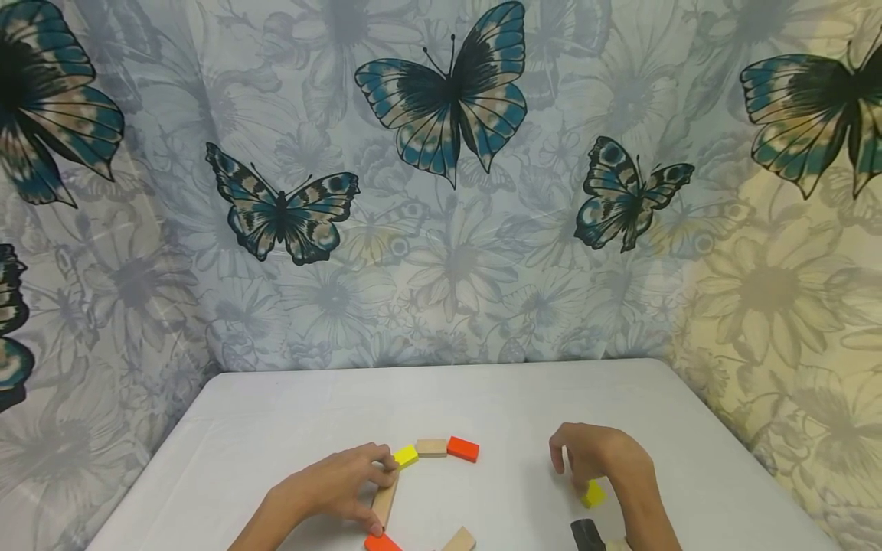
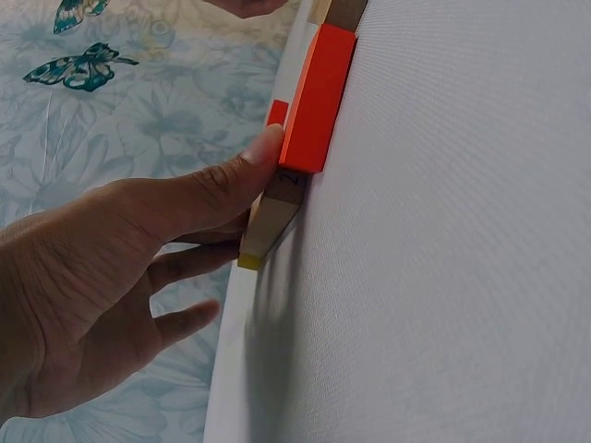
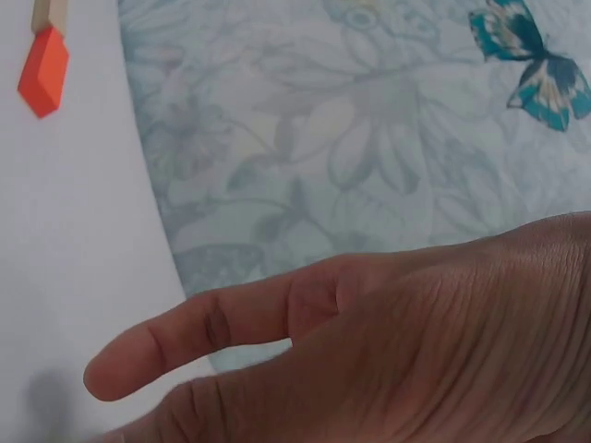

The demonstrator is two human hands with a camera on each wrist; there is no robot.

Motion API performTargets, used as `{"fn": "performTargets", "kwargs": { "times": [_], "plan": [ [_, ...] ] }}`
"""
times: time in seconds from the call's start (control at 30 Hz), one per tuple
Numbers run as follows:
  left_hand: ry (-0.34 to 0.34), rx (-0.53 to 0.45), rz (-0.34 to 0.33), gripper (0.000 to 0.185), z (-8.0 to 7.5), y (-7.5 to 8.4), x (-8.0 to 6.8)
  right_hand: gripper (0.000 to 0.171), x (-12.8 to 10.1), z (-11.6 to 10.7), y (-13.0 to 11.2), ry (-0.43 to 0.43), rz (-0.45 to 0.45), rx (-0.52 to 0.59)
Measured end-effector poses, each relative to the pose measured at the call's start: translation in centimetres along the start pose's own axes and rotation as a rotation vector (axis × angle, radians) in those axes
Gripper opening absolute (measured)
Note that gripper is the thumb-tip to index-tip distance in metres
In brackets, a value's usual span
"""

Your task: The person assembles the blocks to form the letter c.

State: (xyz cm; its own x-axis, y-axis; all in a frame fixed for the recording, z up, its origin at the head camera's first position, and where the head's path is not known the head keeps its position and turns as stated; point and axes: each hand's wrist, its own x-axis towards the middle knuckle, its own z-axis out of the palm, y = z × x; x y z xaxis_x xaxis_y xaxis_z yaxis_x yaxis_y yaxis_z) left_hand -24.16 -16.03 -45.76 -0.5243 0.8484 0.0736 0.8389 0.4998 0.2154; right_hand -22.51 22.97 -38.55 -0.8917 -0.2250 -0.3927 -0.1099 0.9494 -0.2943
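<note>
In the head view, my left hand (image 1: 347, 486) spans a plain wooden block (image 1: 385, 501) lengthwise. Its thumb is at the near end, by a red block (image 1: 382, 542), and its fingers are at the far end, by a yellow block (image 1: 406, 457). The left wrist view shows the thumb where the wooden block (image 2: 272, 221) meets the red block (image 2: 319, 97). My right hand (image 1: 599, 453) hovers low with bent, spread fingers, beside another yellow block (image 1: 593, 494); whether they touch is unclear. The right wrist view does not show that block.
A second wooden block (image 1: 432, 448) and a second red block (image 1: 463, 449) continue the curved row. Another wooden block (image 1: 459, 539) lies at the bottom edge. A dark object (image 1: 587, 534) shows beside the right forearm. The white table (image 1: 510, 413) ends at a butterfly-print cloth (image 1: 455, 306).
</note>
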Motion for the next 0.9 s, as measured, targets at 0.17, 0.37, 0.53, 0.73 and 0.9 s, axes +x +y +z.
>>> {"fn": "performTargets", "kwargs": {
  "times": [0.17, 0.37, 0.53, 0.73, 0.9],
  "plan": [
    [0.01, 0.007, 0.008, 0.064, 0.0, 0.1, -0.1, 0.039, 0.3, 0.1, 1.3, -0.015, 0.067, -0.008],
    [0.004, -0.009, -0.004, 0.064, -0.1, 0.1, -0.1, 0.041, 0.9, 0.5, 2.2, -0.037, 0.132, -0.016],
    [0.007, -0.015, 0.003, 0.064, 0.0, 0.1, -0.1, 0.042, 1.6, 1.1, 2.5, -0.055, 0.146, -0.021],
    [0.007, -0.012, 0.009, 0.064, 0.0, 0.1, 0.0, 0.04, 1.8, 1.5, 2.4, -0.06, 0.14, -0.019],
    [0.01, -0.005, 0.009, 0.065, 0.0, 0.0, 0.0, 0.036, 1.8, 1.6, 2.4, -0.069, 0.132, -0.014]
  ]
}}
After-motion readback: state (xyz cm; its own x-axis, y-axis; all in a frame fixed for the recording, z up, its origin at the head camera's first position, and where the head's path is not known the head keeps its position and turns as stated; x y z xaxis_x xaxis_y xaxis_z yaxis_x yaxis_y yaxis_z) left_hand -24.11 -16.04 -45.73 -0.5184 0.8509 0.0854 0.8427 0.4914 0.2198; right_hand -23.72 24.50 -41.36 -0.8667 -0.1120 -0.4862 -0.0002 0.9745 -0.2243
